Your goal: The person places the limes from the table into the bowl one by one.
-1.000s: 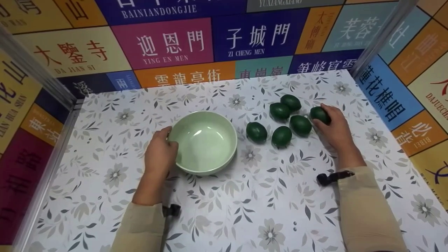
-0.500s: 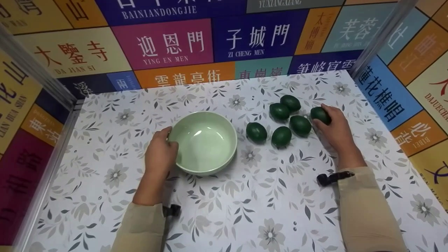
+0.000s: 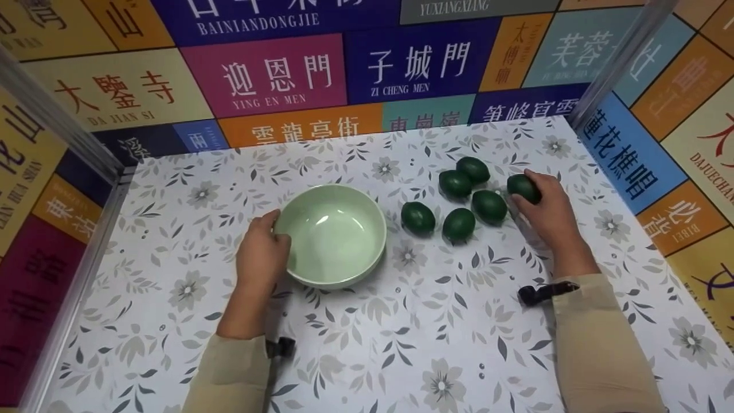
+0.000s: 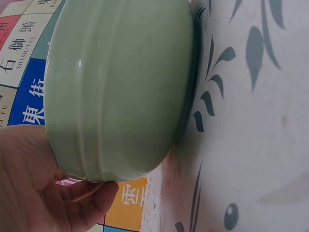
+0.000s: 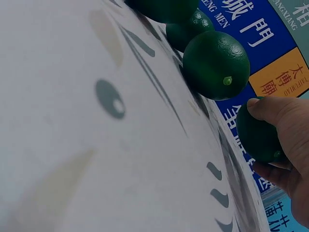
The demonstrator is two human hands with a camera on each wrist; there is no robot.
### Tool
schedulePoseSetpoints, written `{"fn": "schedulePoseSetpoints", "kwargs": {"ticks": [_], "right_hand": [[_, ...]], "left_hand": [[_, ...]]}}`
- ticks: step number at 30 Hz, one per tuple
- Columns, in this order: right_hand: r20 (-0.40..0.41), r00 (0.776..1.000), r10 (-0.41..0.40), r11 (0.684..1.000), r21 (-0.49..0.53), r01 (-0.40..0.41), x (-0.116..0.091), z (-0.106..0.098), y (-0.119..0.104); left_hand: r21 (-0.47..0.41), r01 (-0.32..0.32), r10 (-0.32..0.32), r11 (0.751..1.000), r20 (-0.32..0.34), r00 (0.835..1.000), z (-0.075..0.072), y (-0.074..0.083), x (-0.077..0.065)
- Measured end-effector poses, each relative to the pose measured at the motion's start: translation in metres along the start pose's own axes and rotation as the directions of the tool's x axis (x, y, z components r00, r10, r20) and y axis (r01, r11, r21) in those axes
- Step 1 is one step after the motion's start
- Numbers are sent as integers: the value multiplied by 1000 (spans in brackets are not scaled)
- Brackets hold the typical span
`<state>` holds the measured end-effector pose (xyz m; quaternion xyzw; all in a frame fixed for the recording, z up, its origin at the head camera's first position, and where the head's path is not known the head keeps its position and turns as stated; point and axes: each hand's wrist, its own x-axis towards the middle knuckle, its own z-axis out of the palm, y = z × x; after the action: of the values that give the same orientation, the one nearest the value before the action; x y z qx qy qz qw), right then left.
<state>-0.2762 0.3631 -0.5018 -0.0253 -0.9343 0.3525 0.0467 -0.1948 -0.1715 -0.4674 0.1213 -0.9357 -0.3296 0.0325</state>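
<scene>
A pale green bowl [image 3: 335, 235] with a glossy inside stands left of the middle. My left hand [image 3: 262, 249] holds its left rim, thumb at the inner edge. In the left wrist view the fingers [image 4: 91, 205] lie along the bowl's ribbed outer wall [image 4: 116, 92]. On the right, my right hand [image 3: 547, 209] grips a dark green lime [image 3: 523, 188] between thumb and fingers. The right wrist view shows the thumb over this lime [image 5: 258, 133]. Several more limes [image 3: 489, 207] lie loosely grouped between the bowl and my right hand.
The table is covered with a white cloth [image 3: 367, 350] printed with grey leaves and flowers. Panels with coloured lettering [image 3: 264, 74] rise behind the table and along both sides. Dark wrist straps [image 3: 545, 292] sit at the sleeve cuffs.
The head view has shifted very slightly. Both hands, the bowl and the limes keep their places.
</scene>
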Motion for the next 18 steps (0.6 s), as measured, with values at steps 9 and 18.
{"fn": "schedulePoseSetpoints", "kwargs": {"ticks": [9,18], "right_hand": [[-21,999,-27,1000,-2,27,-1,-5,-9],[-42,998,-49,999,-22,48,-2,-6,-15]], "left_hand": [[-10,0,0,1000,-2,1000,1,-2,1],[-19,10,-10,1000,5,1000,-1,2,-2]]}}
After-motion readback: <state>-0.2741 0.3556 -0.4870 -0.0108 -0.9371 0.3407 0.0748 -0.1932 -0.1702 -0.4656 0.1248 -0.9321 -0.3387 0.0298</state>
